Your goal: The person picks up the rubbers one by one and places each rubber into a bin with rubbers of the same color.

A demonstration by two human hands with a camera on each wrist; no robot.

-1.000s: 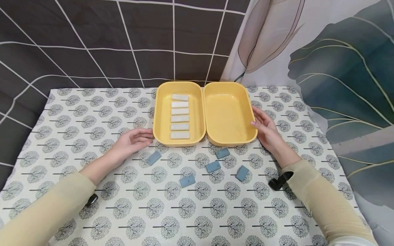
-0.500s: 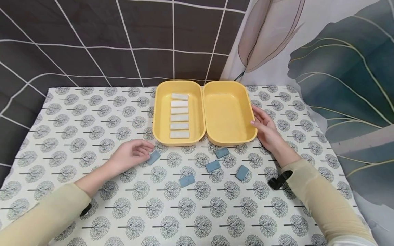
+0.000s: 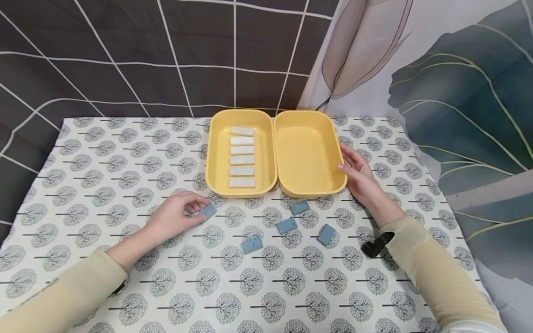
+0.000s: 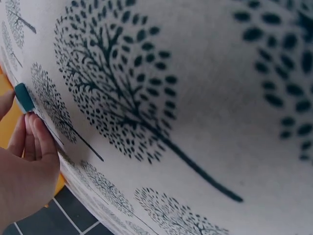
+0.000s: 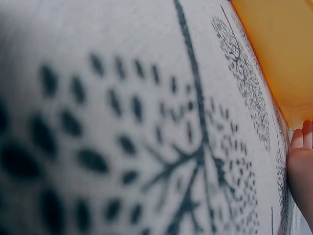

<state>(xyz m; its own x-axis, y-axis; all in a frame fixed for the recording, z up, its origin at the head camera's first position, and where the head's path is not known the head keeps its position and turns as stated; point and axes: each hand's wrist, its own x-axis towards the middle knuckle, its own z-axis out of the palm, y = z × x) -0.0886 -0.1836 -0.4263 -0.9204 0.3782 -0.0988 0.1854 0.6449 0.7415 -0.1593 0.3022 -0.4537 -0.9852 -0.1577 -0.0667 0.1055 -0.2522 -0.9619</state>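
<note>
While the left hand (image 3: 175, 213) was beside the left yellow box (image 3: 220, 157) a second ago, it now pinches a blue tile (image 3: 209, 211) just off that box's near corner; pickup seems begun. Right hand (image 3: 362, 181) grips the right yellow box (image 3: 308, 152) by its outer rim.

Soft, even light covers the patterned tablecloth (image 3: 166, 266) from far edge to near corners, with a pale sheen inside the two yellow trays (image 3: 308, 159) and faint shade along their near sides. Beyond the far left corner, white lines on the dark wall covering (image 3: 200, 37) look bent. Both wrist views are dimmer and greyer, the cloth bulging like a globe; in the right one, the closest printed leaves smear badly out of focus.
</note>
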